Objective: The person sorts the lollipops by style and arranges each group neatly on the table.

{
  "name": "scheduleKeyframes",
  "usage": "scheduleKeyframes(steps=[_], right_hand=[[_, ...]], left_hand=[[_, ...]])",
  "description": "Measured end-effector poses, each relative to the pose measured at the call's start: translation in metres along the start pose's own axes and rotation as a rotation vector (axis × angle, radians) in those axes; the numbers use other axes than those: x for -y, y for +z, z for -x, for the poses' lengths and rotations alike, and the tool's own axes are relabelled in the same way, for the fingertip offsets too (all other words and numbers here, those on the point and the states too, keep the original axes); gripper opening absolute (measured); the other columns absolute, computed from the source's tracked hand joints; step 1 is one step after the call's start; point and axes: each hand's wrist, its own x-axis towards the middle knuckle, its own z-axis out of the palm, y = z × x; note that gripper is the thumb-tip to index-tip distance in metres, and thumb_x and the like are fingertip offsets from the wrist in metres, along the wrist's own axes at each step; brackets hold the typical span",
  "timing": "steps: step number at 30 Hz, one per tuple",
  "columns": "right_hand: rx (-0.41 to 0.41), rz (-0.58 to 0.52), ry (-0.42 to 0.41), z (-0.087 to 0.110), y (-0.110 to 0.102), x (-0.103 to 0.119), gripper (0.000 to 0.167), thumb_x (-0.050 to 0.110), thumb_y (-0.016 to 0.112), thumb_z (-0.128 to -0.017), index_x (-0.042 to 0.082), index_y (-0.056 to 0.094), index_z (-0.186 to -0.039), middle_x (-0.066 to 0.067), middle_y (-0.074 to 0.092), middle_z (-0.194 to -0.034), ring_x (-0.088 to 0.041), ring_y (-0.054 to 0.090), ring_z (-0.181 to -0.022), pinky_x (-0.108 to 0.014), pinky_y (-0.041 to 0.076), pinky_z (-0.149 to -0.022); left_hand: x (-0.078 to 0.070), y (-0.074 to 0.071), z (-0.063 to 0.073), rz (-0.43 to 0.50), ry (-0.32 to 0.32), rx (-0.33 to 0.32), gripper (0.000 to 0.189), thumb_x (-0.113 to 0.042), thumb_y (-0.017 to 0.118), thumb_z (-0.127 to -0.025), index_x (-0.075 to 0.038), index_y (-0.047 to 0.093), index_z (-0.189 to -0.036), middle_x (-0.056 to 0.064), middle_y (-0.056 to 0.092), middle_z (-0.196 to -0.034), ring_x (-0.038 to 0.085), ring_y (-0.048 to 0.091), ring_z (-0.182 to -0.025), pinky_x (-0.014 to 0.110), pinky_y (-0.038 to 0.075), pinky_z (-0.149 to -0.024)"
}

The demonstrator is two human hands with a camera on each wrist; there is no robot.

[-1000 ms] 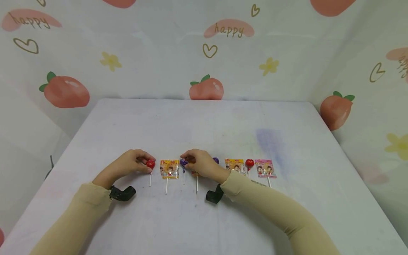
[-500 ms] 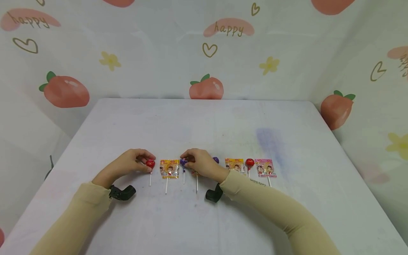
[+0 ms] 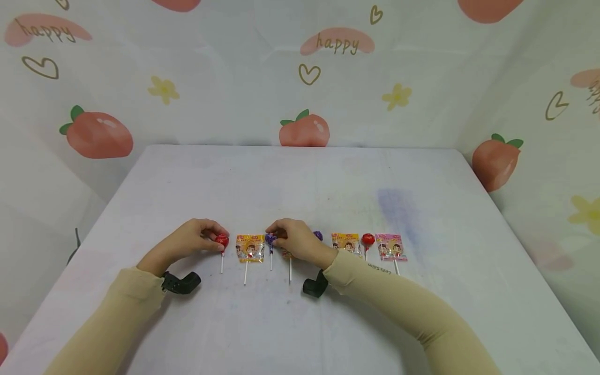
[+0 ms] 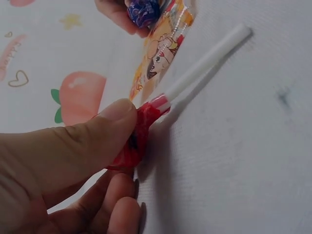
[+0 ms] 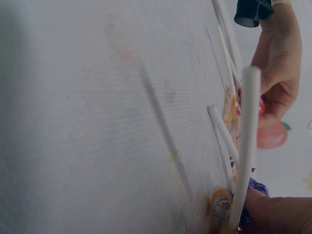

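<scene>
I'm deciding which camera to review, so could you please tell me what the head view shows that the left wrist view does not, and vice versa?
Only the head view shows the pink-packet lollipop and the unheld red lollipop beside it.

Only the left wrist view shows clearly the red-and-white wrapper end around the stick of the held red lollipop.

Both show the left hand pinching that lollipop, the right hand holding a purple lollipop, and an orange packet between the hands.

The held red wrapper (image 3: 223, 239) looks glossy, its stick (image 3: 222, 263) at six o'clock smooth plastic, the tablecloth (image 5: 97, 117) matt weave.
</scene>
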Motion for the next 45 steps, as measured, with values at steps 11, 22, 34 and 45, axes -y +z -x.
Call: scheduleKeyframes(steps=[11, 22, 34, 45], right_hand=[[-0.003, 0.013, 0.000, -0.001, 0.000, -0.001, 0.026, 0.006, 0.064, -0.092, 0.010, 0.066, -0.117, -0.005, 0.067, -0.114, -0.017, 0.061, -0.102, -0.032, 0.049, -0.089], [0.005, 0.015, 0.006, -0.003, 0.000, -0.003, 0.025, 0.007, 0.064, -0.092, 0.011, 0.066, -0.117, -0.004, 0.067, -0.114, -0.015, 0.060, -0.101, -0.032, 0.049, -0.091], [0.017, 0.013, 0.026, -0.005, 0.000, -0.001, 0.024, 0.008, 0.064, -0.092, 0.011, 0.067, -0.116, -0.003, 0.067, -0.113, -0.013, 0.059, -0.097, -0.031, 0.049, -0.090], [0.006, 0.023, -0.010, -0.003, 0.000, -0.002, 0.026, 0.006, 0.065, -0.091, 0.009, 0.067, -0.117, -0.004, 0.067, -0.114, -0.014, 0.059, -0.098, -0.032, 0.049, -0.090]], left_hand=[[-0.021, -0.020, -0.001, -0.049, 0.003, 0.019, 0.037, -0.023, 0.075, -0.084, -0.006, 0.068, -0.116, 0.008, 0.068, -0.108, 0.022, 0.061, -0.100, 0.039, 0.045, -0.086], [-0.057, -0.034, -0.028, 0.074, 0.098, -0.111, 0.030, -0.018, 0.070, -0.089, -0.005, 0.059, -0.114, 0.013, 0.064, -0.113, 0.022, 0.065, -0.099, 0.040, 0.048, -0.089], [-0.083, -0.026, -0.082, 0.246, 0.138, -0.161, 0.035, -0.018, 0.068, -0.091, -0.002, 0.058, -0.119, 0.015, 0.059, -0.120, 0.022, 0.063, -0.101, 0.045, 0.044, -0.098], [-0.073, -0.005, -0.121, 0.350, 0.070, -0.214, 0.035, -0.011, 0.066, -0.091, 0.000, 0.056, -0.124, 0.017, 0.057, -0.124, 0.020, 0.060, -0.103, 0.036, 0.050, -0.092]])
